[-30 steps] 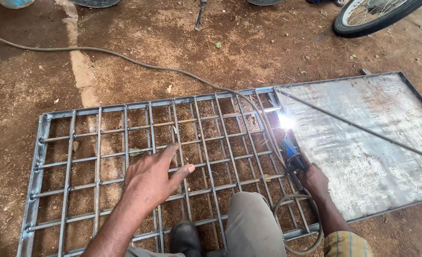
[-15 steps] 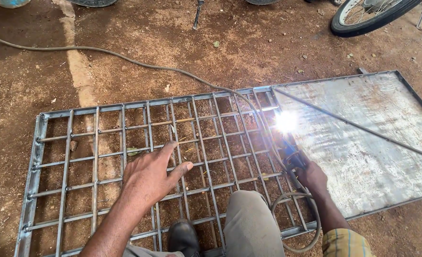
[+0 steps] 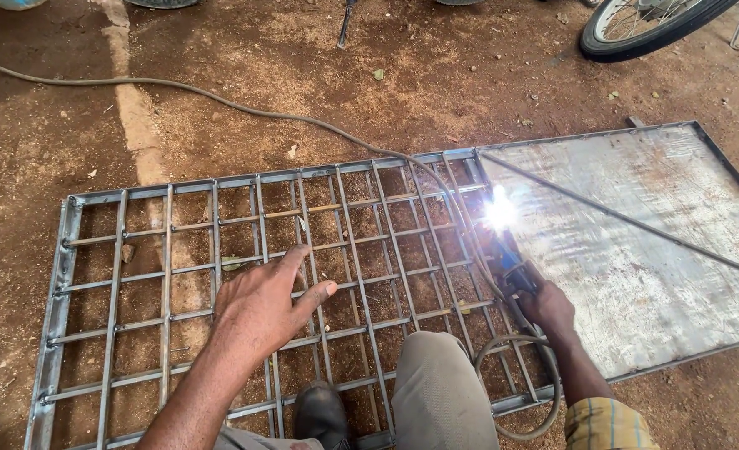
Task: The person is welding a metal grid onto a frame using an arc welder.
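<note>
One grey steel grille of crossed square bars (image 3: 178,242) lies flat on the red-brown dirt ground (image 3: 244,75), joined along its right edge to one dull grey sheet-metal panel (image 3: 636,250) with a single thin rod running diagonally across it. Two hands are at work. The left hand (image 3: 261,308) lies open, palm down, fingers spread across the bars near the middle of the grille, gripping nothing. The right hand (image 3: 546,304) is clenched around one blue-handled welding electrode holder (image 3: 511,262), whose tip meets the seam between grille and panel, where a single white-blue arc (image 3: 499,212) glares. One grey cable (image 3: 219,104) snakes in from the far left over the dirt, crosses the grille's top edge, and loops below the right wrist. One knee in khaki trousers (image 3: 440,392) and one black shoe (image 3: 321,412) rest on the grille's near bars. At the top right, part of one black bicycle wheel (image 3: 644,25) shows.
</note>
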